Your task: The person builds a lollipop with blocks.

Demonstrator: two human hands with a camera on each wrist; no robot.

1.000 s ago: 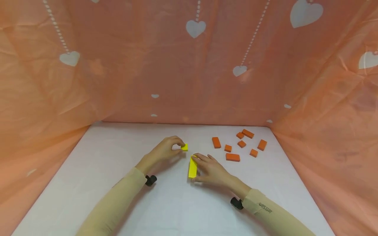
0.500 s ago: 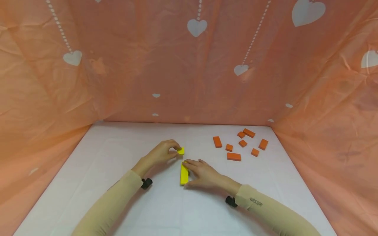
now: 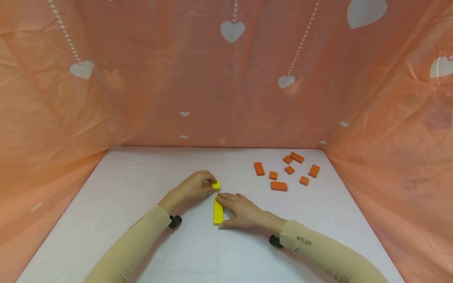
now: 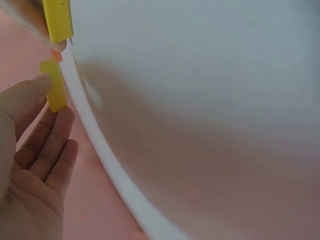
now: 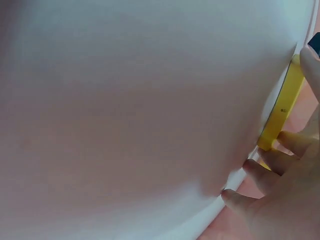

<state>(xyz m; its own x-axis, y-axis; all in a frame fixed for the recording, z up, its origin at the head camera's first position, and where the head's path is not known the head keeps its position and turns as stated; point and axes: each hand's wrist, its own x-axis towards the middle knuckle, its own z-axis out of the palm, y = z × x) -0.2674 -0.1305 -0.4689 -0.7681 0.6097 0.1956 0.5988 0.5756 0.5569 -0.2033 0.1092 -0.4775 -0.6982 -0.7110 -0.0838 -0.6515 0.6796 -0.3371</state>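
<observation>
Between thumb and fingertips my left hand (image 3: 195, 185) pinches a small yellow block (image 3: 216, 185); the left wrist view shows this small block (image 4: 57, 90) held at its ends. Just nearer to me, my right hand (image 3: 244, 211) grips a long yellow block (image 3: 218, 212) lengthwise, thumb at its near end and fingers at its far end. In the right wrist view the long block (image 5: 284, 105) sits right at the white tabletop, and the other fingertips rest low beside it. A short gap separates the two yellow blocks in the head view.
To the right on the white table (image 3: 170, 251) lie several loose orange blocks, long ones such as this orange block (image 3: 278, 186) and small ones such as this orange cube (image 3: 304, 180). A pink curtain (image 3: 226, 90) with hearts encloses the back and sides.
Both hands have moved left and toward me, carrying the yellow blocks with them. In the last half second they shifted only slightly. The orange blocks have stayed put.
</observation>
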